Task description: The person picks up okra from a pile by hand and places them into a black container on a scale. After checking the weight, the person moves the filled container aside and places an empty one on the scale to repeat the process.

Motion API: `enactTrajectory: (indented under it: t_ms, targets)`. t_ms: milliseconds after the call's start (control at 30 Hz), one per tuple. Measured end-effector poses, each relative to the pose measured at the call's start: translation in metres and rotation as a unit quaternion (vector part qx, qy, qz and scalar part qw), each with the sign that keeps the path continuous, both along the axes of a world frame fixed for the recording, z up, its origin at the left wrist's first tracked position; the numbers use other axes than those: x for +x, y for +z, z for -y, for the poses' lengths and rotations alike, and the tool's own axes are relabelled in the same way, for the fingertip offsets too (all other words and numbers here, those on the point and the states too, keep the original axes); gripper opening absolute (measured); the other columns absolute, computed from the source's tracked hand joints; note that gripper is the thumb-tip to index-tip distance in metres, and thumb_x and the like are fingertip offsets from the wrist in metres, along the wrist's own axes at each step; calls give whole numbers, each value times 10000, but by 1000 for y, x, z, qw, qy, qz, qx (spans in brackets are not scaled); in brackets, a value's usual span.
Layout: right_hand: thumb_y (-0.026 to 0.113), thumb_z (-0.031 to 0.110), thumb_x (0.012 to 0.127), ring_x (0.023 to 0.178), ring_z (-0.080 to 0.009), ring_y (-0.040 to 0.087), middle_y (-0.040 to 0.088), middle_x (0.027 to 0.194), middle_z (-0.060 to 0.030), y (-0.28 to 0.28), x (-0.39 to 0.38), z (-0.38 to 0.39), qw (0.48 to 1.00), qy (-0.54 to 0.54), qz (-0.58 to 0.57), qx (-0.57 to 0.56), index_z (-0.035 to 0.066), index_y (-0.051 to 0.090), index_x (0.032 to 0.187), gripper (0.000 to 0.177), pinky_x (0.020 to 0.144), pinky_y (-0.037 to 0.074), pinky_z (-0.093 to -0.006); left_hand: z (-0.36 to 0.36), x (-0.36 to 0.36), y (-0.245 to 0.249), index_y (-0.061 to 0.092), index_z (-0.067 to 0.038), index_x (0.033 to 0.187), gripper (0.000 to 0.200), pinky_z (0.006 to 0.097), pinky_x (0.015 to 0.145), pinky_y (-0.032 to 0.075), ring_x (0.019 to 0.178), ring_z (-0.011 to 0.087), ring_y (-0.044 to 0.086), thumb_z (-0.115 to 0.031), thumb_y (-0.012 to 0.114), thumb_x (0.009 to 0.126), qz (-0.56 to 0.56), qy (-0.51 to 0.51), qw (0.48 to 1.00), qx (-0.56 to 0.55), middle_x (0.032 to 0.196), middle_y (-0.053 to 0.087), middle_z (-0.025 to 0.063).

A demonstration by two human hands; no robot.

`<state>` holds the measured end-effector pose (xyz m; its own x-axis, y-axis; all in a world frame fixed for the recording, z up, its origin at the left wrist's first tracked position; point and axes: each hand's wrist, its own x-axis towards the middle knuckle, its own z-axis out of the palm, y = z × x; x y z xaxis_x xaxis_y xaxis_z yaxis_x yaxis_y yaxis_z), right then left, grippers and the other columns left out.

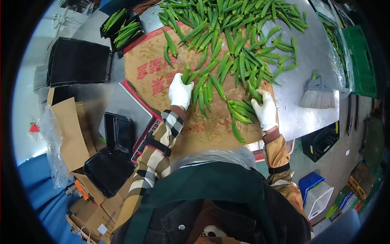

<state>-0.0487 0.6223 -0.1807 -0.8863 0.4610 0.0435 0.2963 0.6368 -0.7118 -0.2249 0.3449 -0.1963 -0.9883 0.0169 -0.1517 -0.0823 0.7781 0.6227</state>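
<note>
Many green okra pods [227, 14] are heaped at the back of a flattened cardboard sheet [195, 138], with looser ones spread toward the front. My left hand [180, 92], in a white glove, is closed around a few okra pods [186, 75] over the middle of the cardboard. At the cardboard's right edge, my gloved right hand [265, 110] has its fingers curled on okra pods [255, 92]. A small group of okra [240, 112] lies just left of that hand.
To the left are a scale [126, 99] with a black tray [118, 132] on it, stacked black trays [79, 62] and trays filled with okra [126, 33]. A brush [318, 94] lies on the metal table [292, 81] at right. Green crate [359, 61] beyond.
</note>
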Motion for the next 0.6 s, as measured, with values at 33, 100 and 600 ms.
enactTrajectory:
  t_ms: [33,100,600]
  targets:
    - [757,112,811,993,-325,655,672,1078,-144,-11,14,-3,997,33,42,54,55,649,1184,393,900,520,-396,-5,-1,-2,620,-49,1071,383,417,806,537,913,371,695,-193,818,776,18,-7,1000,18,953,726,175]
    - [777,123,805,999,-337,651,672,1070,-154,-27,27,-5,994,53,52,75,37,658,1180,402,902,518,-404,-11,-1,4,609,-53,1093,387,399,823,533,940,355,695,-170,803,779,58,-7,998,19,977,722,175]
    - [743,145,765,917,-307,600,606,1004,-90,-5,7,58,954,139,128,234,111,648,1100,350,766,510,-426,-26,68,20,619,-65,1036,281,473,781,536,894,394,668,-198,725,812,-56,-176,975,-127,981,688,162]
